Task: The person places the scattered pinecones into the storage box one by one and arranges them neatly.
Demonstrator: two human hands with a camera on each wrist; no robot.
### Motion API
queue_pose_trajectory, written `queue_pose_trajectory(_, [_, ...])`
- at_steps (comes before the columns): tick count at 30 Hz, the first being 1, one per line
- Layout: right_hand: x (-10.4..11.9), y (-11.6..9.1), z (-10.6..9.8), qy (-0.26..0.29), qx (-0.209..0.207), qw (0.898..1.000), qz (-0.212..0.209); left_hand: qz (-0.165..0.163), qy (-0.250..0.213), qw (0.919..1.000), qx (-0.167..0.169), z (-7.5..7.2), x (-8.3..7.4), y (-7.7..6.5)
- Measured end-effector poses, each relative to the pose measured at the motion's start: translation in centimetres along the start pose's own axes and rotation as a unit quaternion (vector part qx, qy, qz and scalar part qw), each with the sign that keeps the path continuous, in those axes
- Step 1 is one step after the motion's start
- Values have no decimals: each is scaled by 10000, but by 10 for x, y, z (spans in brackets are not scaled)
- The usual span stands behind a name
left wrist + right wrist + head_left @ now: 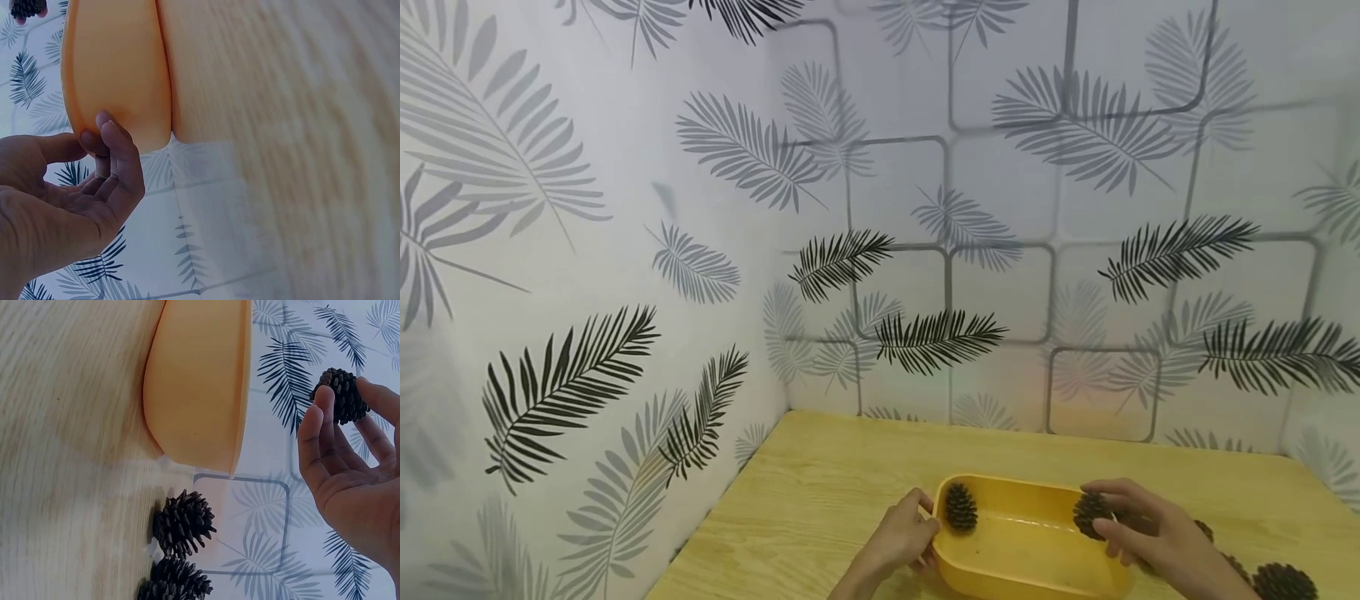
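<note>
A yellow-orange plastic basin [1030, 562] stands on the wooden table. Its left end is pinched at the rim by my left hand [898, 533], the thumb on one side and the fingers on the other, as the left wrist view shows. Inside that end of the basin lies one brown pine cone [960, 507]. My right hand [1150, 533] holds another pine cone [1090, 515] between thumb and fingertips, above the basin's right end. In the right wrist view this held pine cone [341, 395] is up off the table, apart from the basin wall [194, 387].
Several more pine cones [1285, 581] sit on the table to the right of the basin, partly hidden behind my right hand and forearm. The wood-grain table [820, 483] meets walls [880, 192] with a leaf pattern at the back and left.
</note>
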State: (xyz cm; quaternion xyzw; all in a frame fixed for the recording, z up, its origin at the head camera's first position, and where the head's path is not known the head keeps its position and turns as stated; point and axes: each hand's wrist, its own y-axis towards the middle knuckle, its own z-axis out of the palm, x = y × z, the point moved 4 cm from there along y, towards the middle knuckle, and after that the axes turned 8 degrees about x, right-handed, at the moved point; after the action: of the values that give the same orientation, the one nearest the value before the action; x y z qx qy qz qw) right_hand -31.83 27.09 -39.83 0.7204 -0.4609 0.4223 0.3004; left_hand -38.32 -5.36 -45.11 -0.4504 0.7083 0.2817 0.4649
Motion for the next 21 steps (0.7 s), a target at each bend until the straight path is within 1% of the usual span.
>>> queue_pose_trajectory(4, [6,1,1,-156,12,9995,-276,-1,-40,10000,17,2,1,0])
queue_pose_trajectory(11, [10,4,4,-121,-27,9997,-230,30,-85,9999,59,4,1,2])
queue_pose_trajectory(18, [10,11,14,10,-7,9982,-592,34,19,10000,16,-2,0,-1])
queue_pose_trajectory(21, [9,13,16,-3,-34,9989,-464,27,-53,10000,69,0,-3,-3])
